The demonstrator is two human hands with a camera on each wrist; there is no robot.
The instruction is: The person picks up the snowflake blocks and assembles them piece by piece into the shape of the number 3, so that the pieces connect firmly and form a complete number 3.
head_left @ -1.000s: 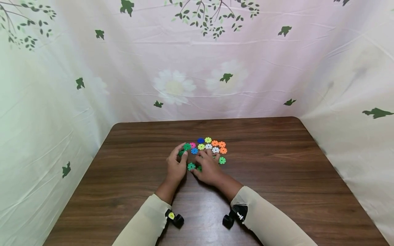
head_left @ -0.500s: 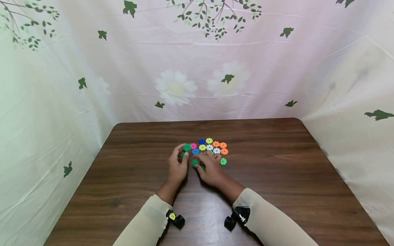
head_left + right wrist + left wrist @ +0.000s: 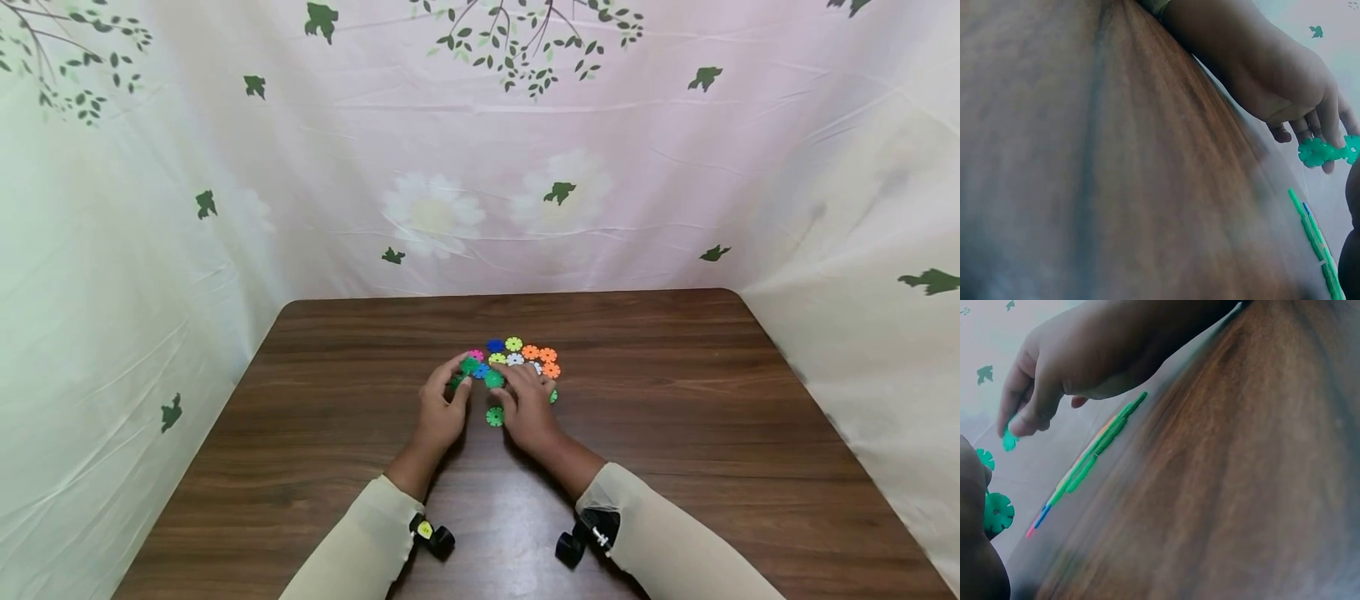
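Observation:
My left hand (image 3: 444, 407) holds two green flower-shaped plastic discs, one (image 3: 470, 365) at the fingertips and a darker-looking one below it. In the right wrist view the pair of green discs (image 3: 1316, 152) looks joined edge to edge. My right hand (image 3: 531, 408) pinches another green disc (image 3: 493, 379) between thumb and fingers, a short way right of the pair; the left wrist view shows this disc (image 3: 1010, 439) edge-on below the fingertips. A loose green disc (image 3: 495, 417) lies on the table just left of the right thumb.
Beyond the hands lie several more flower discs: pink (image 3: 476, 356), dark blue (image 3: 496, 345), light blue (image 3: 481, 371), yellow (image 3: 513, 343), white (image 3: 515, 359) and orange (image 3: 548, 355). The right hand partly covers a green one (image 3: 553, 397). A printed curtain hangs behind the wooden table (image 3: 337, 350).
My right hand has brought its green disc up and forward, away from the front of the group. The loose green disc beside the thumb is now uncovered. My left hand keeps its pair.

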